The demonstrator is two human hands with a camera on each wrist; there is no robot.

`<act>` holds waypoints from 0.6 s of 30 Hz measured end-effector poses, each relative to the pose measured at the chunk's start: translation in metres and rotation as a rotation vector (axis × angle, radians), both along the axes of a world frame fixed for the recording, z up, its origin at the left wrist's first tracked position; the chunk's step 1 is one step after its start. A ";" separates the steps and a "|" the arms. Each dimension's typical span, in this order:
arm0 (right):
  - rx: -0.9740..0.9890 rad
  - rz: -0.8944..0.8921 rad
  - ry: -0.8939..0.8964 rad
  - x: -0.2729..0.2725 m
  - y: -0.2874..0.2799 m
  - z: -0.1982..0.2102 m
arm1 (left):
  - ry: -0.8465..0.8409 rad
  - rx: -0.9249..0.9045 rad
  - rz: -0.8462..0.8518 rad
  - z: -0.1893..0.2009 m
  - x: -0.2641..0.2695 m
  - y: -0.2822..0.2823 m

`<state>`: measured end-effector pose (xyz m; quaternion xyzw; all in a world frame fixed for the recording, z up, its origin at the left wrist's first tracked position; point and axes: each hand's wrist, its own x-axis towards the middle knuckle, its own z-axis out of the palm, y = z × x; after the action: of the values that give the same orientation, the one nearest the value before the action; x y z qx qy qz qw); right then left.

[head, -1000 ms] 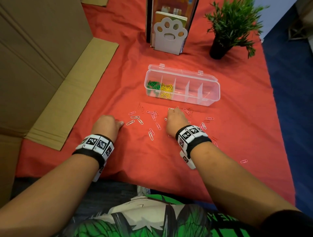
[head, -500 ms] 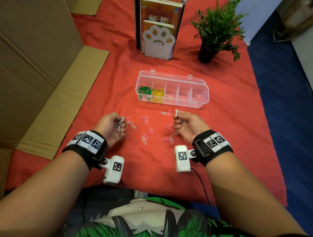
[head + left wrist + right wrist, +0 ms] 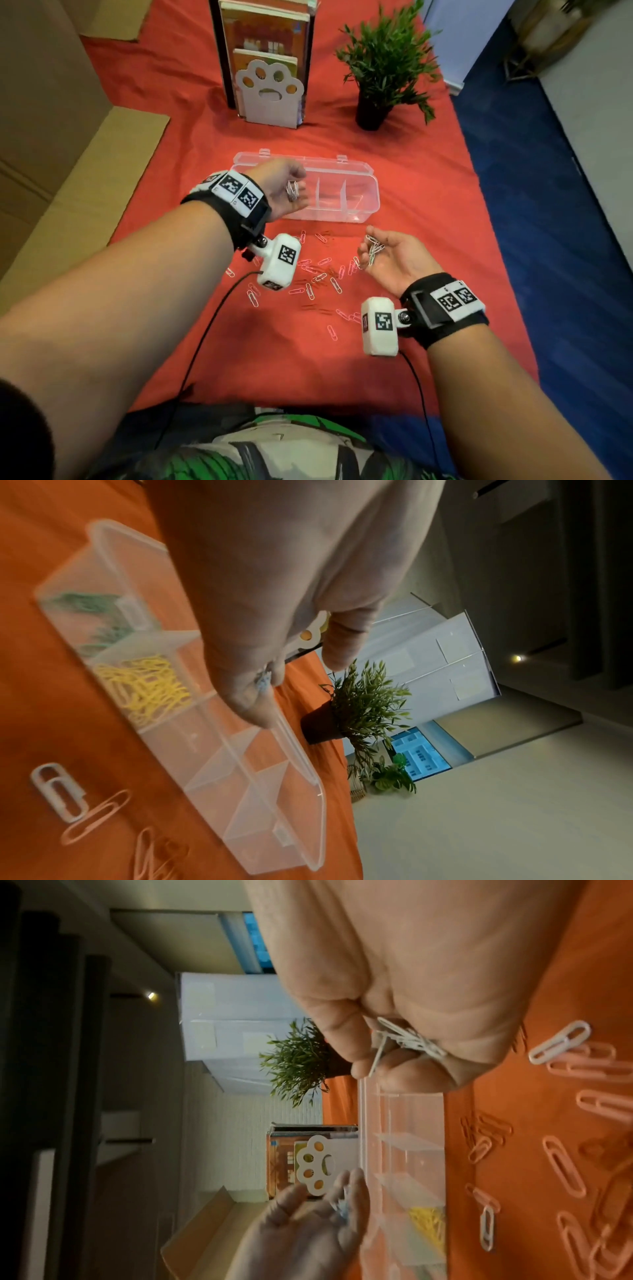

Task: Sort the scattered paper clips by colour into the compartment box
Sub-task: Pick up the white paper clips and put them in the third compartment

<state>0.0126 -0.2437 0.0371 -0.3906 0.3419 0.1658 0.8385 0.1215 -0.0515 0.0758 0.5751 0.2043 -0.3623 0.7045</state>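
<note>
The clear compartment box [image 3: 356, 205] lies open on the red cloth, with green clips [image 3: 85, 605] in its end cell and yellow clips [image 3: 143, 688] in the cell beside it. My left hand [image 3: 297, 187] hovers over the box's left half, its fingers curled round a small bunch of white paper clips [image 3: 292, 191]. Nearer me and to the right, my right hand [image 3: 369, 247] is turned palm up and pinches another bunch of white clips [image 3: 407, 1039]. Several pink, white and darker clips [image 3: 318, 274] lie scattered on the cloth in front of the box.
A paw-shaped bookend with books [image 3: 269, 92] and a potted plant [image 3: 380, 75] stand behind the box. Cardboard [image 3: 68, 154] lines the left side. The cloth's right edge drops to blue floor [image 3: 548, 205]. Camera cables [image 3: 205, 329] trail from both wrists.
My left hand has lifted from the cloth with white clips and moved forward over the box. The right hand turned palm up with its own bunch, staying in front of the box.
</note>
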 end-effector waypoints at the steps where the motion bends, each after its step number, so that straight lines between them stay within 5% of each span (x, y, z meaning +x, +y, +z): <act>1: -0.049 0.015 -0.005 0.000 -0.004 -0.001 | -0.017 0.019 0.017 -0.001 0.005 -0.005; 12: -0.790 0.337 -0.249 0.054 0.030 0.015 | -0.279 0.319 0.085 -0.020 -0.016 0.021; 18: -1.001 0.478 -0.338 0.115 0.089 0.013 | -0.419 0.861 -0.005 -0.062 -0.072 0.091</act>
<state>0.1275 -0.1550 0.0498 -0.8270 0.1423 0.1040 0.5339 0.0491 0.0390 0.0134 0.8756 0.1881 -0.1228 0.4275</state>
